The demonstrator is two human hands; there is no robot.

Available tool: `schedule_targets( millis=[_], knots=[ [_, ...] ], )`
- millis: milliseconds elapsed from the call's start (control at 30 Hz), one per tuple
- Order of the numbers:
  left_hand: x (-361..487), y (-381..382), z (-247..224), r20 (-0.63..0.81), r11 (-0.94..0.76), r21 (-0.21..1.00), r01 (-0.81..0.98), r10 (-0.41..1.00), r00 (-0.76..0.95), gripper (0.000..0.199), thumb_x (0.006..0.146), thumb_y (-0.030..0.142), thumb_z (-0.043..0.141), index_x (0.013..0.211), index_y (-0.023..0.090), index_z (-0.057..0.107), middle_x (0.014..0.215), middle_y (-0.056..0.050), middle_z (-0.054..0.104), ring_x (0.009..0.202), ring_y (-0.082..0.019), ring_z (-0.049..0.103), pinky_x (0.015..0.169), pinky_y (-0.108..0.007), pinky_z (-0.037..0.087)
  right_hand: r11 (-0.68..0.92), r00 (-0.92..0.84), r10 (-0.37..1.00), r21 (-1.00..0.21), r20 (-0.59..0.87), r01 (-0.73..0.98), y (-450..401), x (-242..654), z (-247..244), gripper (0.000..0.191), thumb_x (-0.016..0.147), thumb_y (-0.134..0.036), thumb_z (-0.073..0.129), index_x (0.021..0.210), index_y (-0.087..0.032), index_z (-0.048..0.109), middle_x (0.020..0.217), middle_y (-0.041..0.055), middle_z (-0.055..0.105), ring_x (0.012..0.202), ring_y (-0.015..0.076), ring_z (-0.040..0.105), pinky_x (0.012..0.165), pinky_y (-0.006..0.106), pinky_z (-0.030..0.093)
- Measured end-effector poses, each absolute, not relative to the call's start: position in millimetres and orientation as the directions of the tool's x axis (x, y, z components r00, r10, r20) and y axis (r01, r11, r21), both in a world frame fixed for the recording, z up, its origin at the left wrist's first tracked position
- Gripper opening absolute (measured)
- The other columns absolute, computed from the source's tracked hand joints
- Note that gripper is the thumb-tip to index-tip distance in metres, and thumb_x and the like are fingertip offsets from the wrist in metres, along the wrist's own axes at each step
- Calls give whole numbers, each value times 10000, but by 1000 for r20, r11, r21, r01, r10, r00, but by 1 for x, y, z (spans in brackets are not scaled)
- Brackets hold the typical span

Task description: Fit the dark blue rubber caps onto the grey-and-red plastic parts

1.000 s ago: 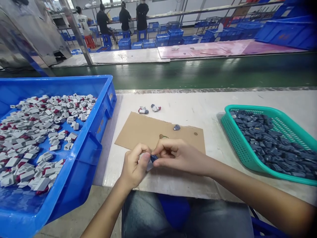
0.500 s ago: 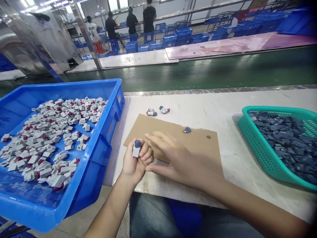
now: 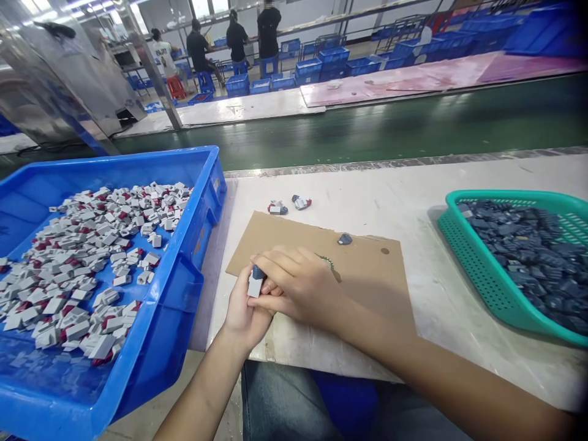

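Observation:
My left hand [image 3: 243, 315] is closed around a small plastic piece [image 3: 255, 286], light grey-white below with a dark blue part on top. Over it lies my right hand [image 3: 305, 288], its fingertips and thumb pressed on the piece from the right and hiding part of it. Both hands are above the near left side of a brown cardboard sheet [image 3: 372, 278]. Farther back on the cardboard rests a loose dark blue piece [image 3: 345, 239]. Beyond its far edge lie two grey, red and dark blue pieces, one on the left [image 3: 277, 208] and another beside it [image 3: 301, 201].
To the left, a blue crate [image 3: 184, 269] holds many grey-white and red pieces. A green perforated basket [image 3: 478, 278] of dark blue parts stands right. Behind the white table [image 3: 395, 196] runs a green conveyor belt [image 3: 367, 131]. Several people work in the background.
My right hand has moved left and down, closing from an open pose onto the piece in my left hand. The view has shifted slightly.

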State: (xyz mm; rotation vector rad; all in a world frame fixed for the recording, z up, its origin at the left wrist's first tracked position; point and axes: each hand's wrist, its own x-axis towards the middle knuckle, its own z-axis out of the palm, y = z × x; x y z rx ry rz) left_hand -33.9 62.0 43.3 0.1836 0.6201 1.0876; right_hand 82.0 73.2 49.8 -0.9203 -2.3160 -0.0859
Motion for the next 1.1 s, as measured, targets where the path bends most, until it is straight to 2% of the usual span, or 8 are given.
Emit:
schedule_targets(
  millis=[167,367,433,500,600,667,800,1100],
  knots=[
    [-34,62,41,-443,476,438,-762,852,278,460,909,220,283,479,154,433,448,39,338,389,-39,371,388,-90,387,747,-622,585,-49,521,663,75,80,46,469,840,-550,463,931,-103,570,881,105,616,895,250,527,646,348,367],
    [-32,65,39,-419,428,580,-693,887,197,387,870,189,314,491,165,385,444,55,306,387,-38,334,395,-87,366,736,-609,639,-146,470,661,74,80,42,427,810,-482,562,984,-92,563,895,101,613,859,238,536,646,333,389],
    [-30,65,38,-365,388,664,-639,914,175,385,861,258,346,484,181,334,442,61,287,388,-47,326,405,-114,365,764,-612,635,-266,470,588,75,85,47,482,781,-485,600,1046,-85,552,964,114,613,893,248,539,704,352,399],
    [-26,63,34,-298,344,758,-554,938,175,382,859,338,354,508,190,333,446,61,308,387,-61,329,406,-153,352,755,-595,648,-508,476,415,76,90,56,493,814,-493,549,1127,-113,522,1041,103,600,958,238,533,791,362,393],
    [-20,55,27,-187,248,900,-360,963,196,351,866,400,368,592,190,436,480,53,397,368,-77,311,383,-199,274,431,-339,859,-899,383,76,77,91,67,412,917,-474,317,1156,-189,494,1075,55,582,992,183,530,841,328,390],
    [-18,48,23,-99,138,969,-204,976,192,328,860,401,421,628,183,503,551,29,473,442,-97,379,442,-221,287,196,-140,967,-971,215,-139,78,86,70,411,924,-464,254,1093,-196,515,1017,42,586,949,161,542,814,299,397],
    [-19,41,20,63,-73,996,51,982,180,312,885,338,403,659,185,554,639,0,521,628,-144,453,604,-255,304,-15,-71,997,-929,12,-369,77,74,65,374,875,-479,357,981,-177,551,877,27,588,795,129,552,732,251,402],
    [-21,39,21,219,-283,927,247,941,259,306,902,236,290,654,209,467,596,11,461,551,-147,423,557,-267,286,-201,-93,977,-693,-191,-692,67,72,52,401,745,-535,537,813,-140,556,644,-9,509,537,87,490,505,188,390]
  ],
)
